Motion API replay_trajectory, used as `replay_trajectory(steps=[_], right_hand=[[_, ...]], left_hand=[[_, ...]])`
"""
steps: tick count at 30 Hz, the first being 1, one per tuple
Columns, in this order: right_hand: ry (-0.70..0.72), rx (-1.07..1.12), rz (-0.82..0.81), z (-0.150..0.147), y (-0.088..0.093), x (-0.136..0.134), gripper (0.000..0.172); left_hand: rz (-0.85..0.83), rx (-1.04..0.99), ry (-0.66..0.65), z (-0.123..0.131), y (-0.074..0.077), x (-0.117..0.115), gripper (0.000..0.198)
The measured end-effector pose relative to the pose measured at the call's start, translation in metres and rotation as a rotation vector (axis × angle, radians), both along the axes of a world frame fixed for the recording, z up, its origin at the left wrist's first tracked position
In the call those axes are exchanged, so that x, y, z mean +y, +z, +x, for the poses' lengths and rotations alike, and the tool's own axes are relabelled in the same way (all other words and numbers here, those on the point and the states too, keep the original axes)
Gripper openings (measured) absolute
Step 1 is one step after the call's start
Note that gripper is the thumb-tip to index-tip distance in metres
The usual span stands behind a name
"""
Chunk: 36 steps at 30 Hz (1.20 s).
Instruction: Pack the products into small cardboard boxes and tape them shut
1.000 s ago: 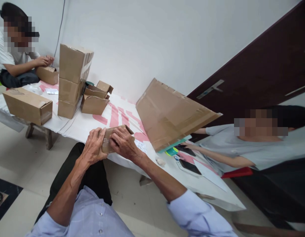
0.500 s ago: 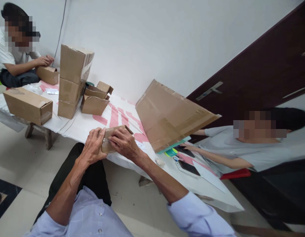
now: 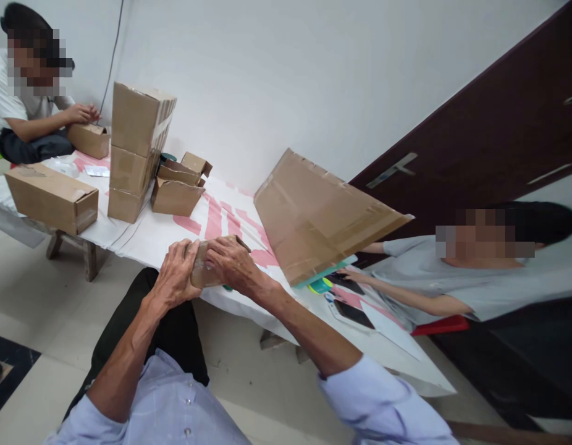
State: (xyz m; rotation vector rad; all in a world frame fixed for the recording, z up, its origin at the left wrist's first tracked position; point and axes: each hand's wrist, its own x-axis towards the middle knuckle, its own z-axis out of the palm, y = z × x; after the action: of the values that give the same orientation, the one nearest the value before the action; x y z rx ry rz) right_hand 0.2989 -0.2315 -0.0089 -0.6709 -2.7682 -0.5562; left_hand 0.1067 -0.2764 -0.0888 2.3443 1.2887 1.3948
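Note:
A small cardboard box [image 3: 203,267] lies between my two hands at the table's front edge. My left hand [image 3: 175,273] grips its left end, fingers on top and thumb at the near side. From the right, my right hand [image 3: 233,262] is closed over the box's top and right part, its fingers bent near the middle. Its fingertips press on the box, and the right end is mostly hidden behind this hand. Beyond my hands, the table [image 3: 151,238] has a white cover with pink markings.
Stacked boxes [image 3: 131,167] stand left of centre, beside an open box [image 3: 177,196]. Another long box [image 3: 49,194] lies at left. A large cardboard panel [image 3: 320,222] leans at right, near a phone [image 3: 354,314]. People sit at both far sides.
My right hand has shifted slightly on the box, and its forearm has moved a little to the right. A bit of green now shows under the right wrist. My left hand is nearly unchanged.

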Motion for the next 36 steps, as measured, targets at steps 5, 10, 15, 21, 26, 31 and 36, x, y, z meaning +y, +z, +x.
replay_trajectory(steps=[5, 10, 15, 21, 26, 31, 36], right_hand=[[-0.002, -0.092, 0.010, 0.0000, 0.0014, 0.0020, 0.017], [-0.009, -0.143, 0.042, -0.0004, 0.0034, -0.0023, 0.017], [0.009, -0.130, 0.055, 0.0014, 0.0025, -0.0036, 0.017], [0.058, -0.080, 0.041, 0.0043, 0.0026, -0.0002, 0.015], [0.055, -0.103, 0.022, 0.0013, 0.0050, 0.0003, 0.014], [0.076, -0.094, 0.036, 0.0016, 0.0023, -0.0009, 0.016], [0.088, -0.015, 0.049, 0.0042, -0.0022, -0.0049, 0.021]], left_hand=[[-0.009, 0.015, -0.003, -0.0001, 0.0009, -0.0002, 0.102], [-0.011, 0.018, -0.007, -0.0007, 0.0014, -0.0010, 0.100], [-0.013, 0.008, -0.010, -0.0015, 0.0024, -0.0020, 0.099], [-0.016, 0.014, -0.008, -0.0028, 0.0024, -0.0022, 0.099], [-0.008, 0.013, 0.003, -0.0029, 0.0008, -0.0024, 0.098], [-0.018, 0.012, 0.001, -0.0041, 0.0005, -0.0029, 0.099], [-0.017, 0.000, 0.004, -0.0065, 0.0005, -0.0032, 0.103]])
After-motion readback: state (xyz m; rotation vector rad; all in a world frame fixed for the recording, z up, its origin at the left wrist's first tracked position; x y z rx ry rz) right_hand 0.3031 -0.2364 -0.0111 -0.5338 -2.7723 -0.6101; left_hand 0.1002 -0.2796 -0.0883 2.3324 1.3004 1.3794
